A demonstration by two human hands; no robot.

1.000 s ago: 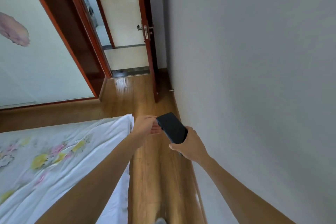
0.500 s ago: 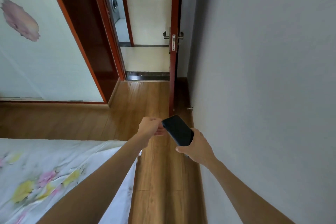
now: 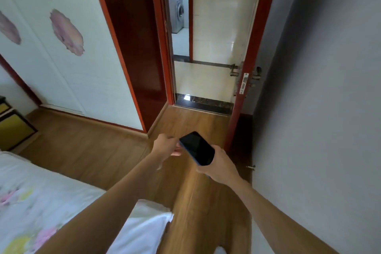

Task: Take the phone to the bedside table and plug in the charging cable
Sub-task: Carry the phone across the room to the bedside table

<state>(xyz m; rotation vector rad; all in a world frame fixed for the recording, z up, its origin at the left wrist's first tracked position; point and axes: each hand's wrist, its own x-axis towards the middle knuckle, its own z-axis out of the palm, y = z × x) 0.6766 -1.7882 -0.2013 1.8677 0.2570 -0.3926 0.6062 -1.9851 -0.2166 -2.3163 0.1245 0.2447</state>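
A dark phone (image 3: 196,148) with a blank screen is held out in front of me over the wooden floor. My right hand (image 3: 218,164) grips its near end from below. My left hand (image 3: 168,144) has its fingers curled against the phone's far left edge, touching it. No charging cable shows. A low cabinet with yellow drawer fronts (image 3: 12,128) stands at the far left edge beyond the bed; whether it is the bedside table I cannot tell.
A bed with a white floral sheet (image 3: 51,202) fills the lower left. A grey wall (image 3: 329,109) runs close along my right. Ahead, a red-framed door (image 3: 247,80) stands open onto a tiled hall. A white wardrobe (image 3: 68,57) lines the left wall.
The view has swung left and up: the wardrobe, doorway and yellow cabinet have come into sight and the bed has slid lower left. Both hands stay on the phone in the same grip.
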